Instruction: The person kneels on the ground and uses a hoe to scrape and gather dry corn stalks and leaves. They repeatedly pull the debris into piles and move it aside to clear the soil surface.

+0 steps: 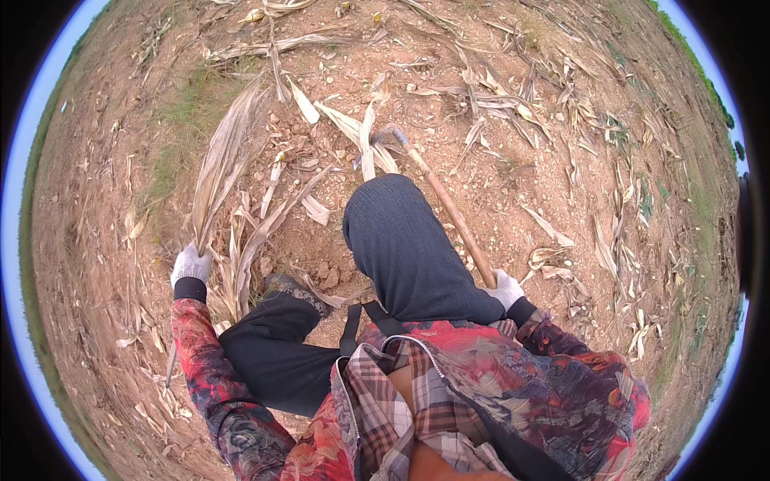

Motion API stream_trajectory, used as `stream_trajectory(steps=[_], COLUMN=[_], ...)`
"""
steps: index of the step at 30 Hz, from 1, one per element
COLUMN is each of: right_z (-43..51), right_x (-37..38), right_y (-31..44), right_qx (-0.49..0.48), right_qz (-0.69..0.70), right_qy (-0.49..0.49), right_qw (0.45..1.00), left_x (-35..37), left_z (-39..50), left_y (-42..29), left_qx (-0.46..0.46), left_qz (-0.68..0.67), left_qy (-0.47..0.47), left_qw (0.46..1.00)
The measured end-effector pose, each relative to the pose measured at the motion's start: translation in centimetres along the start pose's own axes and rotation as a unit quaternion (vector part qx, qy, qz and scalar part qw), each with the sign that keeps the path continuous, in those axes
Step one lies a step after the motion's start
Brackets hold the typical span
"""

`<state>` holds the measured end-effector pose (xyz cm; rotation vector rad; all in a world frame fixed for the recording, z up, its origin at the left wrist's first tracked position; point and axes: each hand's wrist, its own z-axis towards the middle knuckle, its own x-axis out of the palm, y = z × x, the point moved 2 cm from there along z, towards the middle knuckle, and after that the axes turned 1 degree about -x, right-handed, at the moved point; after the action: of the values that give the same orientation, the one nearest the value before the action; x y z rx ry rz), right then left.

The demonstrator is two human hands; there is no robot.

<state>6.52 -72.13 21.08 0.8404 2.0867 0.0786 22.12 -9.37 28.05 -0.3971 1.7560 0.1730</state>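
Note:
My left hand [192, 265], in a pale work glove, is closed around the base of a bundle of dry corn leaves [224, 157]. The leaves fan out forward over the soil. In my gloved right hand [506, 289] is the end of a wooden handle [452, 210] belonging to a hand hoe. Its metal head [391, 133] lies out ahead, beyond my raised knee [394, 222], beside pale husks [365, 141]. The blade's tip is partly hidden there. More dry corn leaves [264, 231] stand just right of my left hand.
Reddish stony soil [337, 252] spreads all around, strewn with dry husks [499, 102] and stalks. A patch of green grass [189, 114] grows at the front left. My shoe [295, 288] rests on the soil near loose clods [328, 275].

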Motion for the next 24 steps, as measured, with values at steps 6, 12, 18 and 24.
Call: stream_trajectory(steps=[6, 12, 18, 24], right_z=[12.1, 24.0, 16.7, 5.8], right_x=[-3.7, -8.0, -6.1, -3.0], right_y=[1.6, 0.8, -1.2, -0.4], right_qx=[0.013, 0.093, 0.063, 0.042], right_qz=[0.239, 0.207, 0.13, -0.01], right_qy=[-0.181, -0.263, -0.129, -0.106], right_qw=[0.954, 0.938, 0.981, 0.993], left_x=[-0.2, 0.3, 0.0, -0.4], left_z=[-1.0, -1.4, -0.9, -1.5], left_y=[1.1, 2.5, 1.3, 0.4], left_qx=[-0.026, -0.007, 0.013, 0.002], left_qz=[0.012, 0.016, 0.01, 0.046], left_qy=[0.027, -0.003, -0.001, 0.004], left_qw=[0.999, 1.0, 1.0, 0.999])
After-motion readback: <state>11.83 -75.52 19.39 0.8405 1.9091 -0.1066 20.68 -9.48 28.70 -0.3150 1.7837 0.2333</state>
